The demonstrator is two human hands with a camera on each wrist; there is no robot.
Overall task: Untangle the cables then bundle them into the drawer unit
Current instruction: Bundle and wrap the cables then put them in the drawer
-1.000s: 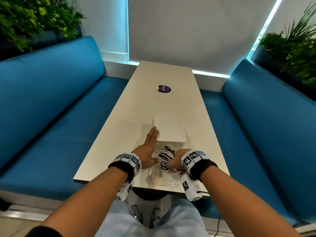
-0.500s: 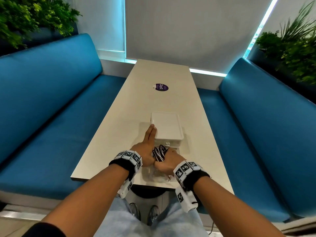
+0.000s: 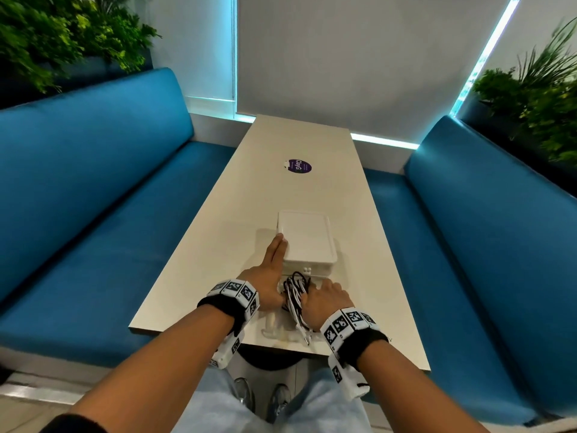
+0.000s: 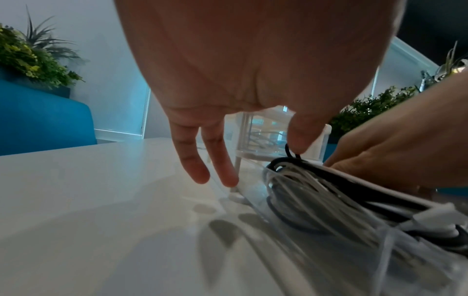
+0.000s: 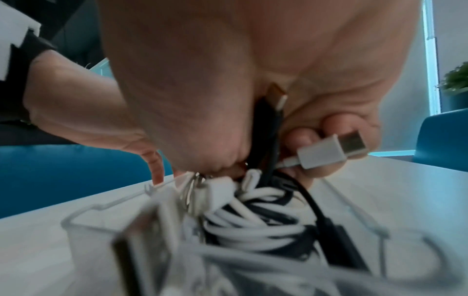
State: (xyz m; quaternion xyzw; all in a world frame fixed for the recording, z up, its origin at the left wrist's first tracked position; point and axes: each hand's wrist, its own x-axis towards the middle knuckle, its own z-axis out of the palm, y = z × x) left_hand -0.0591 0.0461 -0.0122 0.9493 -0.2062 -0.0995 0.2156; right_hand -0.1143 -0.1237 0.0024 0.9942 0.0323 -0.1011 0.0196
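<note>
A white drawer unit (image 3: 307, 242) stands on the table, its clear drawer (image 3: 281, 326) pulled out toward me. A bundle of black and white cables (image 3: 296, 295) lies in the drawer (image 5: 101, 226). My right hand (image 3: 324, 300) grips the cable bundle (image 5: 255, 208) from above, fingers curled round it, a white USB plug (image 5: 331, 150) sticking out by the fingertips. My left hand (image 3: 271, 270) lies flat with straight fingers (image 4: 192, 160) along the unit's left side, its thumb (image 4: 303, 132) touching the cables (image 4: 329, 190).
The long beige table (image 3: 218, 245) carries a round purple sticker (image 3: 298, 166) farther back. Blue bench seats (image 3: 93, 198) run along both sides, with plants (image 3: 62, 35) behind them. The drawer reaches almost to the table's near edge.
My right hand has carried the cable bundle leftward and down into the open drawer. The left hand has stayed against the unit's side.
</note>
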